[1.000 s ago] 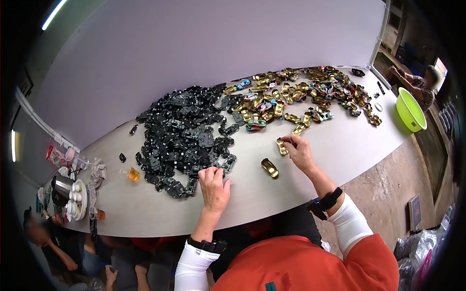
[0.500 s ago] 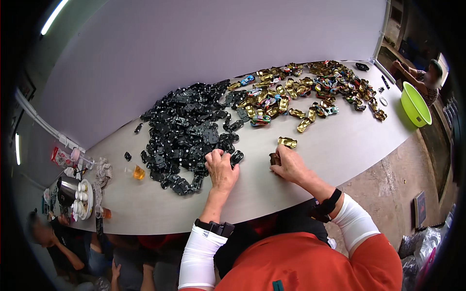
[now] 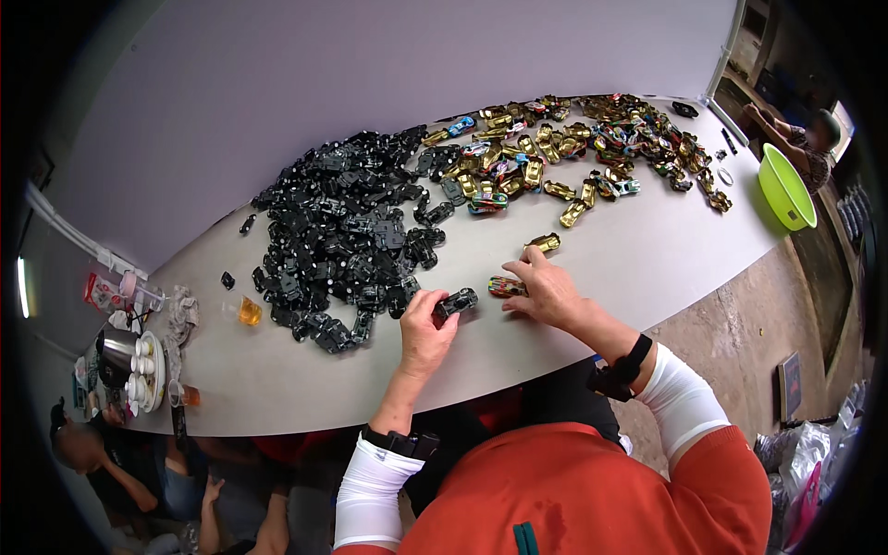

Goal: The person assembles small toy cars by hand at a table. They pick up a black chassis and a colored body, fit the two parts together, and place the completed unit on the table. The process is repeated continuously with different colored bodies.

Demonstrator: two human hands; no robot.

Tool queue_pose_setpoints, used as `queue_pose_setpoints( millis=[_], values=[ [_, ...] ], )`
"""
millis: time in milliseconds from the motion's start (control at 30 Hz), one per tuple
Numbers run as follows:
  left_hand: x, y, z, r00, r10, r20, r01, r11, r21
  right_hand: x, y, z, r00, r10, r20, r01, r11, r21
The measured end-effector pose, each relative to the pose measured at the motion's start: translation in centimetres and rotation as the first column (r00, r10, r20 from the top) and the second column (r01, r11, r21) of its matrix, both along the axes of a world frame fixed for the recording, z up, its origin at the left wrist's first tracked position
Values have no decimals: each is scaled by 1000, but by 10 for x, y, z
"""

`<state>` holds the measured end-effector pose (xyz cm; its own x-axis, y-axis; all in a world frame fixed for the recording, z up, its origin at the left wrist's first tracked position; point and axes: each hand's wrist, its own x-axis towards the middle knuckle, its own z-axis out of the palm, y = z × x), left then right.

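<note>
Between the thumb and fingers of my left hand (image 3: 425, 335) is a black toy car chassis (image 3: 459, 302), held just off the right side of a big heap of black toy car chassis (image 3: 338, 231). My right hand (image 3: 553, 294) has its thumb and fingers round the right end of a red, multicoloured toy car body (image 3: 506, 287). A gold toy car body (image 3: 544, 243) lies just beyond those fingers, partly hidden by them. Farther back spreads a pile of gold and multicoloured toy car bodies (image 3: 532, 173).
A lime-green basin (image 3: 786, 190) stands at the table's right end. At left are a cup of amber drink (image 3: 249, 312), a crumpled cloth (image 3: 182, 313), a white tray (image 3: 159, 377) with small cups, and a kettle (image 3: 117, 356). Other people sit at lower left and far right.
My left hand has lifted a black chassis from the heap's edge and moved it right. My right hand has turned the car body, whose multicoloured side now shows. The view has shifted slightly.
</note>
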<state>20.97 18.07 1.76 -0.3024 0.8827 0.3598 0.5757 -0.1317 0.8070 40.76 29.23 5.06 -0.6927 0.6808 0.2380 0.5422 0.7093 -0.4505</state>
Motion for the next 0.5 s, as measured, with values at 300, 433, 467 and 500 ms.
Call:
queue_pose_setpoints(
  millis=[300,433,467,500],
  values=[
    [24,-38,6,786,-206,583,244,970,14,-3,-57,-6,917,109,-384,-231,929,-289],
    [34,-41,6,439,-163,883,171,981,96,-15,-65,-13,897,55,-438,-198,937,-289],
    [38,-40,6,309,-154,939,131,984,118,-17,-68,-16,890,52,-453,-205,933,-296],
    [36,-42,-4,286,-174,942,118,982,145,-20,-70,-18,878,53,-475,-218,929,-299]
  ],
)
